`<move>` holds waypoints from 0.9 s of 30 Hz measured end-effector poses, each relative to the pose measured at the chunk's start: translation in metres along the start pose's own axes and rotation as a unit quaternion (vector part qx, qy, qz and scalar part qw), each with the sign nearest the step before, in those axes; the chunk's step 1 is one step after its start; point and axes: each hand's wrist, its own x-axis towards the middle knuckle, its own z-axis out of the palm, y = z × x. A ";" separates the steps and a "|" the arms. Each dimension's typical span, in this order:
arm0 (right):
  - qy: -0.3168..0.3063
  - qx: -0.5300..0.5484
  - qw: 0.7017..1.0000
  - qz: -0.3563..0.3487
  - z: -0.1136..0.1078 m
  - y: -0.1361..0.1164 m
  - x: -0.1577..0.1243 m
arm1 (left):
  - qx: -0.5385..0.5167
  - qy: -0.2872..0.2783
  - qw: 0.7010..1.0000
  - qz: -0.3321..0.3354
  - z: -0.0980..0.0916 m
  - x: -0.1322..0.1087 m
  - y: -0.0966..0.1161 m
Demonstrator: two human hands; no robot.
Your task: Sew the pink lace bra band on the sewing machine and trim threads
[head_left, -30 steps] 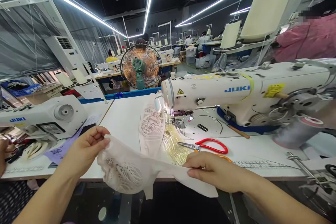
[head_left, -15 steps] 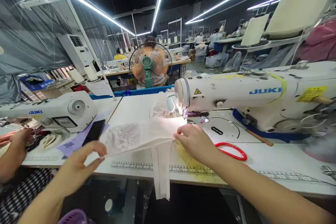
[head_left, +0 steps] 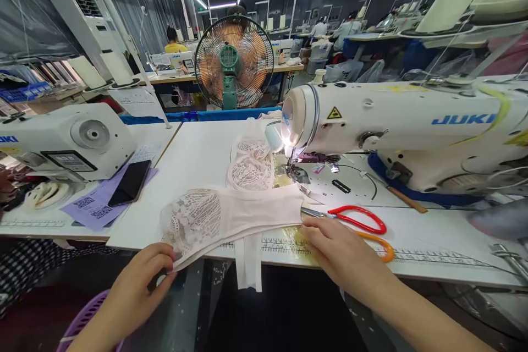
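Pinching the near left edge of a pale bra between thumb and fingertips of the left hand. Touching its right end with the right hand — cannot tell whether clamped on the cloth. Spread across the near part of the white desk, lace to the left, plain cloth to the right (with a strap hanging over the near edge). Farther back, just left of the sewing machine, another lace piece. Beside the right hand, scissors with a red handle — and, at far left, a phone on purple paper.
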 end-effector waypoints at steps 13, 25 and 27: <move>-0.078 0.035 0.993 0.078 -0.029 0.024 -0.025 | 0.075 -0.078 0.985 0.136 0.012 0.129 0.062; -0.103 0.021 0.981 0.165 -0.035 0.079 -0.060 | 0.060 -0.260 0.963 -0.048 0.012 0.185 0.006; -0.087 0.034 0.970 0.224 -0.045 0.093 -0.066 | 0.052 -0.256 0.963 -0.074 0.010 0.180 0.000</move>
